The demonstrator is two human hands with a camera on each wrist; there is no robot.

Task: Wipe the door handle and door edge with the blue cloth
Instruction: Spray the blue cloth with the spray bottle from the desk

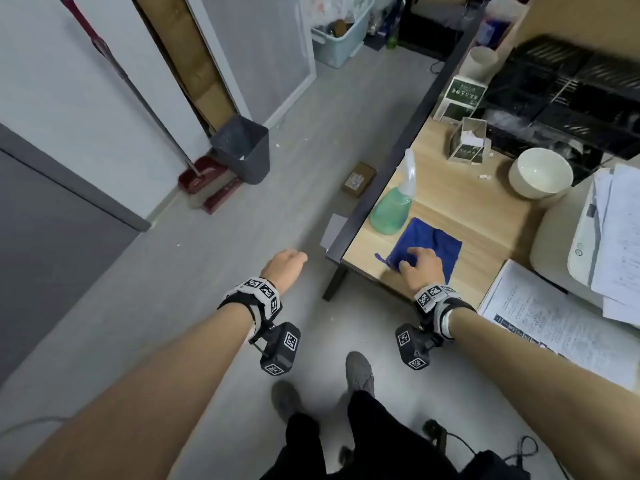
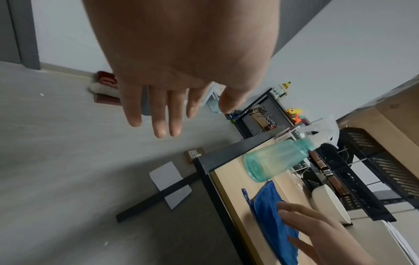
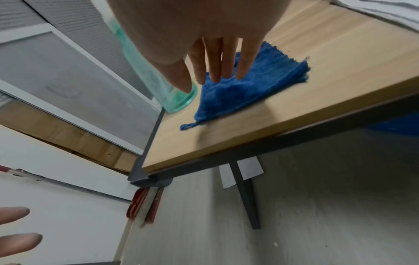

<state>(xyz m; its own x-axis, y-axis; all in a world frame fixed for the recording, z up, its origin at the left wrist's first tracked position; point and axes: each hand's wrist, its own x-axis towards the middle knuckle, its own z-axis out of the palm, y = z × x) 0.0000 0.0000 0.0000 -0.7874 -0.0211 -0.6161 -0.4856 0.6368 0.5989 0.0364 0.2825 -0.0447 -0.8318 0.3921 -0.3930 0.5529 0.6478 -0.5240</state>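
Observation:
The blue cloth (image 1: 437,242) (image 2: 266,206) (image 3: 260,80) lies flat near the front left corner of the wooden table (image 1: 467,202). My right hand (image 1: 420,268) (image 3: 204,84) lies over its near edge with straight fingers, the fingertips on the fabric and nothing gripped. My left hand (image 1: 285,265) (image 2: 163,116) hovers over the floor to the left of the table, fingers straight and empty. A grey door (image 1: 41,244) stands at the far left. Its handle is out of view.
A green spray bottle (image 1: 393,209) (image 2: 276,159) stands just behind the cloth. A white bowl (image 1: 540,176), a printer (image 1: 588,237) and papers (image 1: 540,320) fill the table's right side. A dark bin (image 1: 242,148) and a red dustpan with broom (image 1: 204,181) stand by the wall.

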